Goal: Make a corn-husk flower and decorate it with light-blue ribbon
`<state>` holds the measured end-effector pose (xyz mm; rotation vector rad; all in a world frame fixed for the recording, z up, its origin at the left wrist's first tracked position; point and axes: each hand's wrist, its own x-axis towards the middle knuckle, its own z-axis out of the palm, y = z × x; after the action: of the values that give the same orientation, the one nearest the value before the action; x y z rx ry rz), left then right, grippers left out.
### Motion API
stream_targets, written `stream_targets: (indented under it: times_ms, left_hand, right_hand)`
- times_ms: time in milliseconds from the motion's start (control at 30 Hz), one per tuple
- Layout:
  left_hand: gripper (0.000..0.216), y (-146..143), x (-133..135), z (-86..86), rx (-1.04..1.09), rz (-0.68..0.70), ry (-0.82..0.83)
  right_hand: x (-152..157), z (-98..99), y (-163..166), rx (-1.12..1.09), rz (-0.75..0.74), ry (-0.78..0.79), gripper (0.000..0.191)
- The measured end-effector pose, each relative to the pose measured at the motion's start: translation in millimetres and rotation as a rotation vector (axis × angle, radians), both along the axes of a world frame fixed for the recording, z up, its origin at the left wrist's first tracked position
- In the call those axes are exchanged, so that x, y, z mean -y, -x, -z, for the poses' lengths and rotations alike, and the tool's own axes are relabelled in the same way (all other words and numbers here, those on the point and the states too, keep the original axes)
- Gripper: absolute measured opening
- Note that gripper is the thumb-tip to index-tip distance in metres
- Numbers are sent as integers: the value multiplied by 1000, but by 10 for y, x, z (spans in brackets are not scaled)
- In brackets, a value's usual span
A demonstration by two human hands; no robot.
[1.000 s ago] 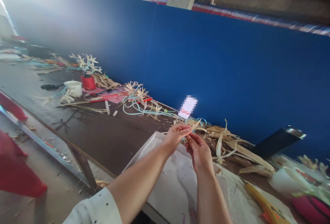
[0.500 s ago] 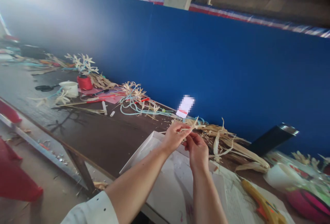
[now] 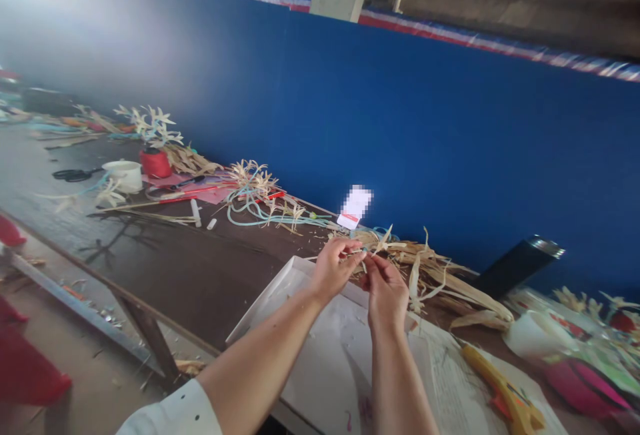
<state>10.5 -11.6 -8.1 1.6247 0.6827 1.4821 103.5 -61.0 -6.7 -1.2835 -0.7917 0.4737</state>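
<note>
My left hand (image 3: 334,265) is closed in a pinch, its fingertips meeting those of my right hand (image 3: 387,288) above the far edge of a white shallow box (image 3: 270,298). Between the fingertips is a small pale strip of dried husk (image 3: 383,241), its pointed end sticking up past my right fingers. The rest of the piece is hidden by the fingers. Just behind lies a heap of dried husks (image 3: 450,275). A phone with a blurred screen (image 3: 353,211) leans against the blue wall beyond my hands.
A yellow glue gun (image 3: 500,388) lies on printed paper at right, near a white cup (image 3: 537,333), a pink pouch (image 3: 583,385) and a tilted black flask (image 3: 517,265). Leftward are husk flowers (image 3: 150,121), red thread (image 3: 155,163), scissors (image 3: 75,174) and a white roll (image 3: 125,175).
The view has shifted slightly, so the table things sit further left. My hands stay together at the husk strip, with the fingertips slightly shifted; its pointed end now stands more upright.
</note>
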Motion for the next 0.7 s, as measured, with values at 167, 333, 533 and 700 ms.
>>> stream_targets:
  times_ms: [167,333,533,700]
  left_hand:
    - [25,-3,-77,14,91,-112,178]
    - [26,4,-108,8,76,-54,271]
    - [27,-4,-51,-2,93,87,181]
    - [23,-10,-31,-10,61,93,210]
  right_hand:
    - [17,-23,21,29,20,5,39]
    - [2,5,13,-29,-28,-7,39]
    - [-10,19,23,-22,-72,-18,34]
    - [8,4,52,-31,-110,1,32]
